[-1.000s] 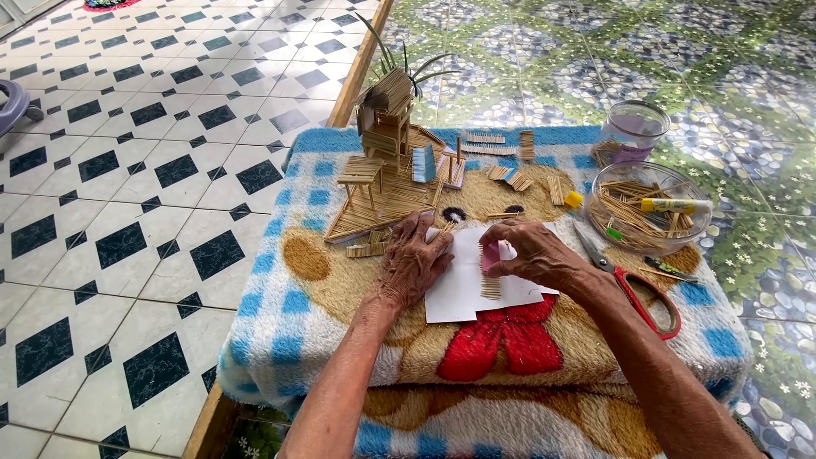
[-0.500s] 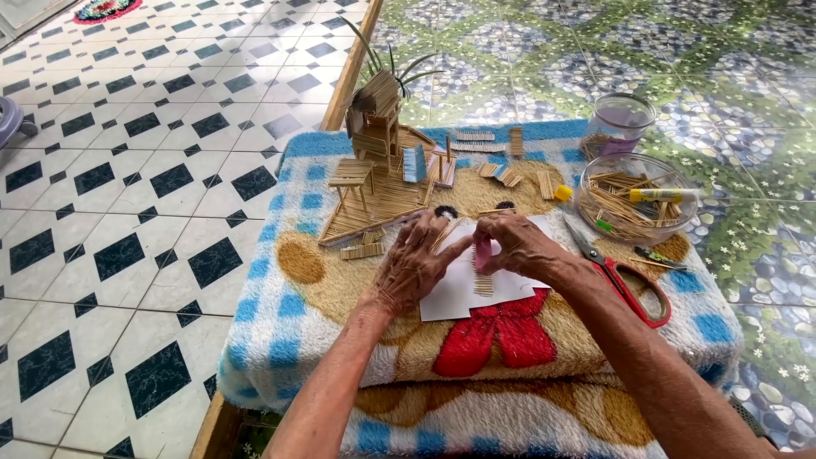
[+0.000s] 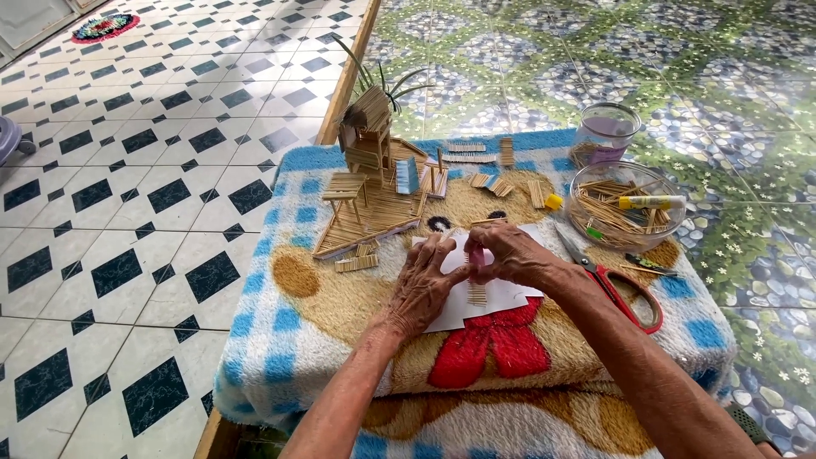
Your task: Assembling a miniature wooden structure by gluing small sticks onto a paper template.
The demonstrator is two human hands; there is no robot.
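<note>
My left hand (image 3: 425,285) lies flat with fingers spread on a white sheet of paper (image 3: 501,297) that rests on a blanket-covered surface (image 3: 340,297). My right hand (image 3: 508,255) is beside it, fingertips pinched on a small pink object (image 3: 478,256) held just above the paper. A small panel of glued wooden sticks (image 3: 478,293) lies on the paper under both hands. The two hands' fingertips nearly meet.
A toothpick model house on a stick base (image 3: 370,183) stands at the back left. Loose stick panels (image 3: 493,183) lie behind the hands. Red-handled scissors (image 3: 625,289), a clear bowl of sticks with a glue tube (image 3: 625,204) and a plastic cup (image 3: 603,136) are to the right. Tiled floor surrounds everything.
Both hands have drawn closer together over the paper, and the right hand's fingertips now pinch the pink object near the left hand's fingers. The view shifted slightly.
</note>
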